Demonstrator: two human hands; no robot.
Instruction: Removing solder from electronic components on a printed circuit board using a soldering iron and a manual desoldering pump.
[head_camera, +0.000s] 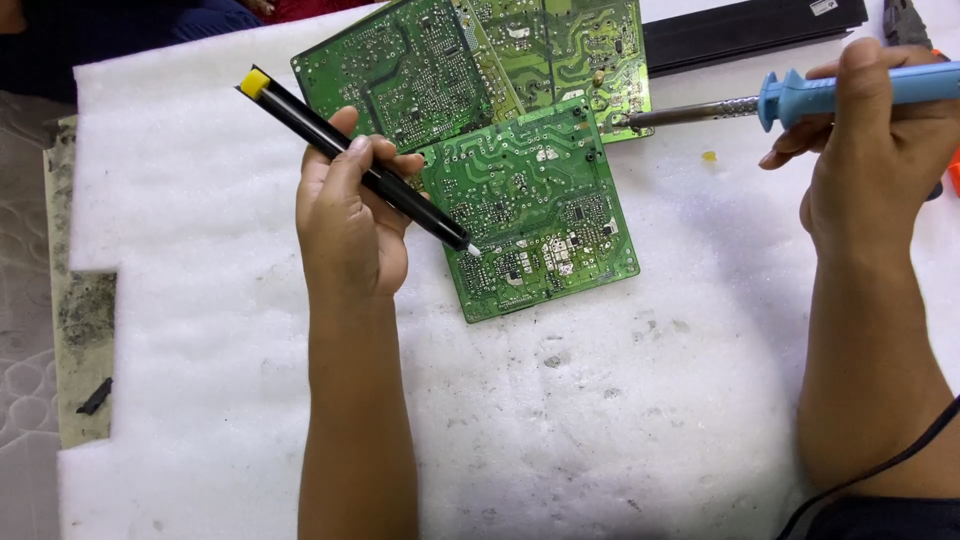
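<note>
2 tools in hand: our left hand grips a black desoldering pump, tip touching the near circuit board just right of the grip. Our right hand clasps the blue soldering iron, which points left toward the board's far edge, farther off.

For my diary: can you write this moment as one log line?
left hand: holds black pen-shaped tool, tip on small green board | right hand: holds blue soldering iron | surface: white foam

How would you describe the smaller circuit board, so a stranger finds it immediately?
On the white foam sheet lie green boards. The smaller circuit board is the tilted, squarish one nearest the person, overlapping the larger boards; the left hand rests a black pen-like tool on it.
</note>
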